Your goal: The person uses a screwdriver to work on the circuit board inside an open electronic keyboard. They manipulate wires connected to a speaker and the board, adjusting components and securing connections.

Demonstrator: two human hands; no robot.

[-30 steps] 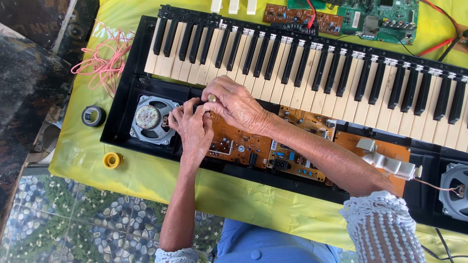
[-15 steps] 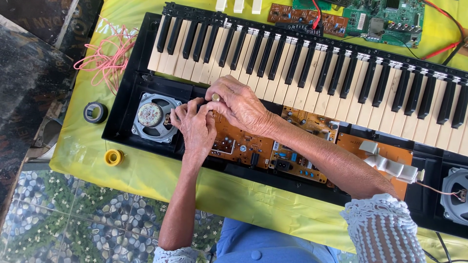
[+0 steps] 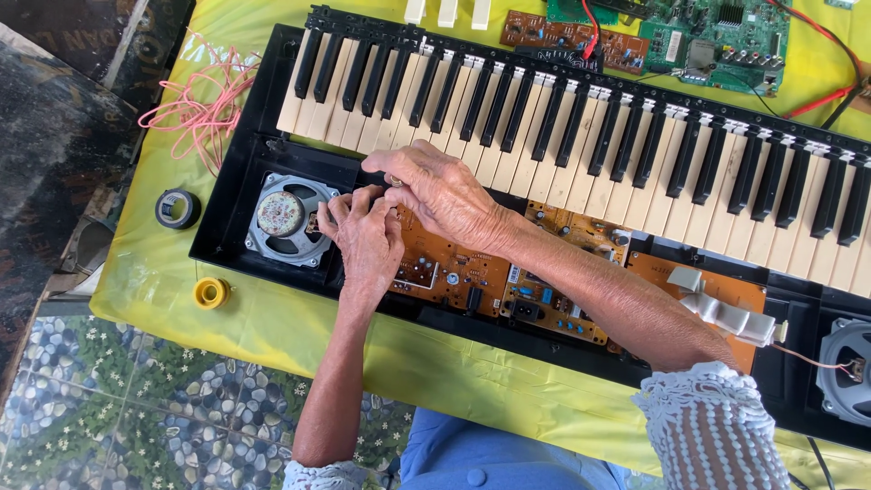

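An opened electronic keyboard (image 3: 635, 136) lies on a yellow cloth, its black and white keys at the far side and orange circuit boards (image 3: 472, 272) bared along the near side. My left hand (image 3: 367, 240) rests on the left end of the board, fingertips pinched beside the round left speaker (image 3: 286, 218). My right hand (image 3: 440, 191) lies just above it, thumb and forefinger closed on a small part at the board's top edge. What the left fingers pinch is hidden.
A tangle of pink wire (image 3: 204, 100) lies at the keyboard's left end. Black tape roll (image 3: 177, 209) and yellow tape roll (image 3: 210, 292) sit on the cloth. Green and brown circuit boards (image 3: 717, 36) lie behind the keys. A second speaker (image 3: 848, 372) sits at right.
Both hands stay on the same spot of the board; the fingers shift slightly. The camera view has drifted a little.
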